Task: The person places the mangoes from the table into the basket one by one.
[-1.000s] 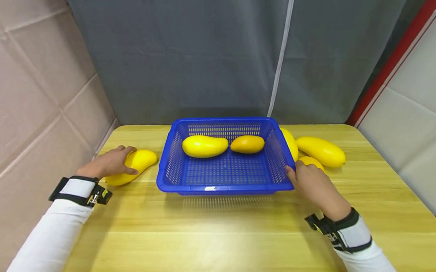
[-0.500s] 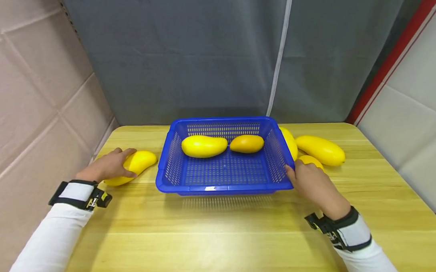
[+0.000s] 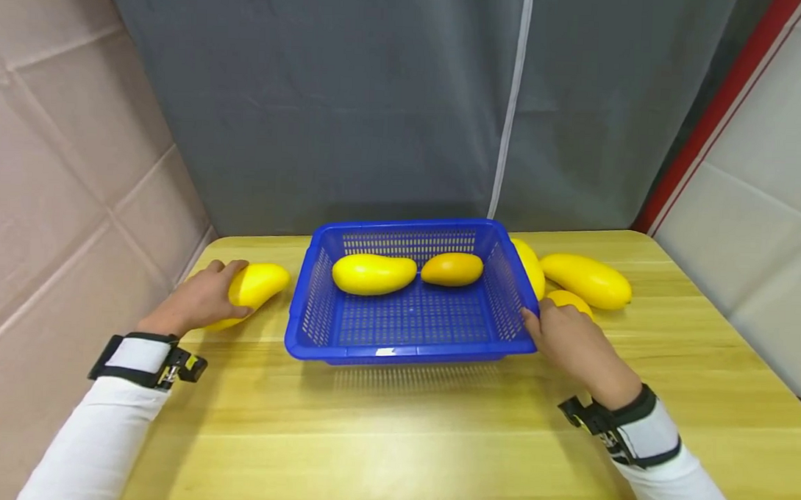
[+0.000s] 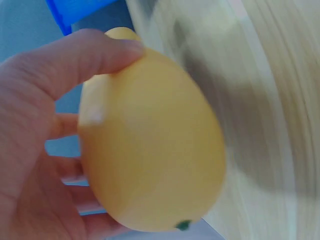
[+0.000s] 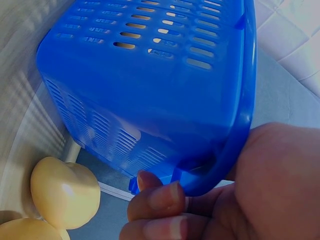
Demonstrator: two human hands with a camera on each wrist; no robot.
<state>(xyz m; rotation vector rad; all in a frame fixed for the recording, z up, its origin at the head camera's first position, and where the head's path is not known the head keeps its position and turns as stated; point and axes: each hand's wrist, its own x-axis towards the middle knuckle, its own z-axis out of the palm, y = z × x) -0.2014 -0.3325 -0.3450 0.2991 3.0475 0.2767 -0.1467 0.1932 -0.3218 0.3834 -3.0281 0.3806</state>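
My left hand [image 3: 203, 294] holds a yellow mango [image 3: 262, 283] left of the blue basket, thumb over one side and fingers around the other. In the left wrist view, this mango [image 4: 155, 145] shows a dark green stem spot and casts a shadow on the table. My right hand [image 3: 572, 344] grips the near right corner of the blue plastic basket [image 3: 406, 352], thumb and fingers at its rim. Inside lie a larger yellow mango [image 3: 373, 274] and a smaller orange-yellow mango [image 3: 452, 269], both toward the back.
Right of the basket lie a long yellow fruit [image 3: 588, 280], a yellow fruit [image 3: 527, 263] partly hidden by the basket, and another [image 3: 571, 301] partly behind my right hand. A grey curtain [image 3: 379, 109] backs the wooden table [image 3: 380, 440]; padded walls flank it.
The left hand has raised its mango a little from where it lay on the table. My right hand and the basket have stayed in place.
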